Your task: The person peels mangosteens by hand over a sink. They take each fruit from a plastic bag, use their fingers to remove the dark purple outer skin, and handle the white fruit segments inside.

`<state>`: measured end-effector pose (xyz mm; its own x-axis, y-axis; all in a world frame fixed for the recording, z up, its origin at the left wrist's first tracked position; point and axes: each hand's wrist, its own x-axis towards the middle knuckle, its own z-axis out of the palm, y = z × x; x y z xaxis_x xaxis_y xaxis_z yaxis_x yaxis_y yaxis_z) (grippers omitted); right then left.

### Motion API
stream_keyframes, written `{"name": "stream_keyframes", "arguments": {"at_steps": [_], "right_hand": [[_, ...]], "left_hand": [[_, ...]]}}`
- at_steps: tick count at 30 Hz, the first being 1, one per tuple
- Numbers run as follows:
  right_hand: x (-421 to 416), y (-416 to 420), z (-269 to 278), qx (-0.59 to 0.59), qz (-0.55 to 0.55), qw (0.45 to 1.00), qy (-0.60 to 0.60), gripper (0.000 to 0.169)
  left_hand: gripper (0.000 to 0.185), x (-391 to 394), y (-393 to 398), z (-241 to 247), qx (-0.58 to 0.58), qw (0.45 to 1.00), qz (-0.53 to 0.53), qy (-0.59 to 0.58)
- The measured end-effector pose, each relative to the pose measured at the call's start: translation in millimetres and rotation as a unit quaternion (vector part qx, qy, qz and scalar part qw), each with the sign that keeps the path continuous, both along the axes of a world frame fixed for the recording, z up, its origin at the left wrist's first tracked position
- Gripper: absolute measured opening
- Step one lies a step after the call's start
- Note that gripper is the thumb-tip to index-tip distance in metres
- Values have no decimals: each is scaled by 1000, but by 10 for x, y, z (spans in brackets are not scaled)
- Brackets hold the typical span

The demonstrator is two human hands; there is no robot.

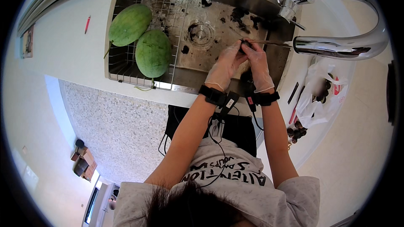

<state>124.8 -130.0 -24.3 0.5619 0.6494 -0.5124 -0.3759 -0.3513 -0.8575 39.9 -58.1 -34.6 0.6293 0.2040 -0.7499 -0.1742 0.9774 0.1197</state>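
Note:
My left hand (228, 60) and my right hand (258, 60), both in thin see-through gloves, meet over the steel sink. Their fingers close around a small dark piece (243, 45), mostly hidden; what it is cannot be told. A thin stream of water (271, 42) runs onto it from the chrome faucet (334, 48). Dark scraps (240, 17) lie scattered on the wet sink floor (217, 9), some around the drain (200, 33). A blurred black shape (247, 78) shows below my right hand.
Left in the sink, a wire basket (182, 19) bears two green melons (130, 25). A red pen (87, 24) lies on the left counter. Along the right counter are a white plastic bag (307, 108) with dark round pieces, a knife-like tool (293, 93), and several brown round pieces (296, 131).

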Motion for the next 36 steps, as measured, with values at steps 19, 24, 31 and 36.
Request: {"name": "stream_keyframes", "arguments": {"at_steps": [19,24,31,36], "right_hand": [[356,-73,-222,-105,-11,994,25,22],[324,-45,-106,-143,132,964,-183,28],[219,125,95,-156,271,893,-323,33],[181,98,-20,-70,204,950,-228,32]], "left_hand": [[16,-38,-93,-176,-79,993,41,-79],[15,-99,-37,-230,-70,994,61,-54],[13,-154,10,-237,-41,994,99,-23],[15,-153,38,-245,-6,993,116,-34]]}}
